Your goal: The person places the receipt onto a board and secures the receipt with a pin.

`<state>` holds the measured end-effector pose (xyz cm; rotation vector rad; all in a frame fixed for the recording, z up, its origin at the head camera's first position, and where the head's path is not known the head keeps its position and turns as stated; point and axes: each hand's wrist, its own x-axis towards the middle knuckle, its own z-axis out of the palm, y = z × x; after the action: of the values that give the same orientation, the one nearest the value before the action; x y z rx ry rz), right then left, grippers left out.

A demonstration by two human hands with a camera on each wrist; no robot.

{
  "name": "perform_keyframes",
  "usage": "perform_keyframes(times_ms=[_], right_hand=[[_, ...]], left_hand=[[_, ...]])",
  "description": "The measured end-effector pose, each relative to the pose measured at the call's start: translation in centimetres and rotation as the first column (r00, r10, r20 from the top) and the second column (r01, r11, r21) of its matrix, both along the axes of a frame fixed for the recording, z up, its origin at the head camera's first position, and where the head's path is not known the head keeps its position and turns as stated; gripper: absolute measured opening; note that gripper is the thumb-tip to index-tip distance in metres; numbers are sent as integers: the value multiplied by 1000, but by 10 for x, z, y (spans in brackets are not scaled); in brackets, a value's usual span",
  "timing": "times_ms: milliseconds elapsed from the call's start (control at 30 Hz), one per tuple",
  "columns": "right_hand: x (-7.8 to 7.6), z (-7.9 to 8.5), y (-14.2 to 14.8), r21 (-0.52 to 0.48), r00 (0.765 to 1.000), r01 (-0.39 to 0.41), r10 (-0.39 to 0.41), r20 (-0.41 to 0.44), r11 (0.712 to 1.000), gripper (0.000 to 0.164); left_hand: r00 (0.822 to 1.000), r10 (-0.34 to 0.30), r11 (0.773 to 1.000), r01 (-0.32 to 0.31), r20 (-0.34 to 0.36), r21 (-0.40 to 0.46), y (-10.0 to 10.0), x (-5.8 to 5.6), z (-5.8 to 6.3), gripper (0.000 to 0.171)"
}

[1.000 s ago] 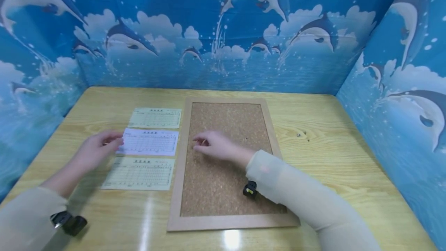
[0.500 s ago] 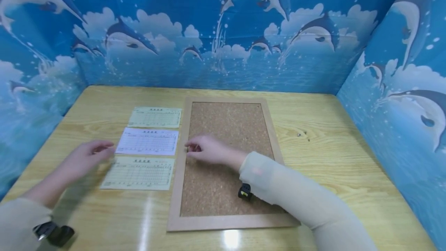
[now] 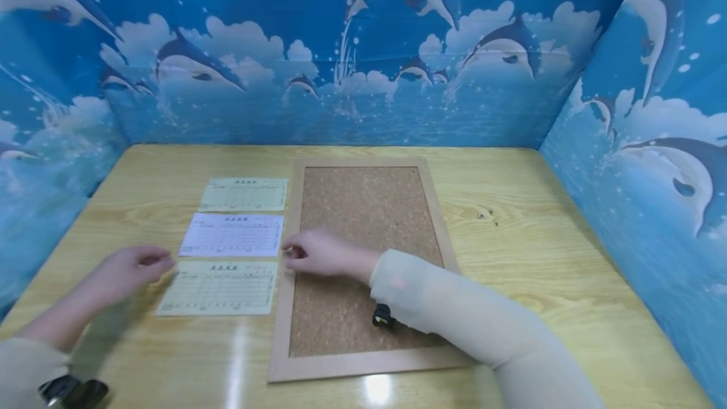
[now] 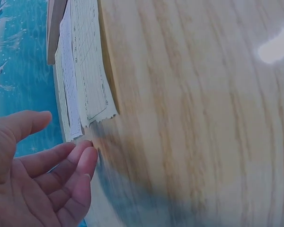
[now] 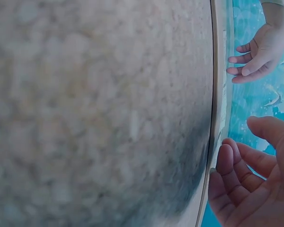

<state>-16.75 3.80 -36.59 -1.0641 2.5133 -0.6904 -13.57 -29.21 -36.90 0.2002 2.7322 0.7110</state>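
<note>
Three printed paper slips lie in a column on the table: a pale green one [image 3: 244, 195] at the back, a whitish-lilac one [image 3: 231, 236] in the middle, and a larger pale green one [image 3: 218, 289] in front. My left hand [image 3: 122, 276] hovers by the front slip's upper left corner, thumb apart from loosely bent fingers, holding nothing. To the right of the slips lies a framed cork board [image 3: 363, 197]. Over its left frame hangs my right hand [image 3: 326, 254], also holding nothing; the right wrist view shows its thumb [image 5: 270, 128] apart from the fingers.
Several tiny objects [image 3: 480, 216], too small to identify, lie on the wooden table [image 3: 528, 283] right of the board. A blue dolphin-print curtain [image 3: 341, 106] stands behind the table and along its sides.
My left hand has drawn back from the middle slip's left edge toward the lower left. My right hand has moved left across the cork to the board's frame. The slips look unmoved.
</note>
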Motion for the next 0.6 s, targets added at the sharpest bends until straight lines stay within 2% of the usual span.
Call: perform_keyframes(times_ms=[167,333,467,600], right_hand=[[2,2,-7,54,1000,0,2,-27,999,29],[4,1,-12,121,1000,9,-8,-11,993,32],[6,1,-18,191,999,33,-28,-29,981,31],[9,1,-25,255,998,51,-38,-57,966,31]], left_hand=[[999,-8,999,9,33,-38,2,-2,4,55],[999,-33,998,35,32,-45,3,-3,2,41],[998,-42,998,44,41,-51,3,-4,-1,33],[997,-37,997,42,65,-72,6,-6,-2,32]])
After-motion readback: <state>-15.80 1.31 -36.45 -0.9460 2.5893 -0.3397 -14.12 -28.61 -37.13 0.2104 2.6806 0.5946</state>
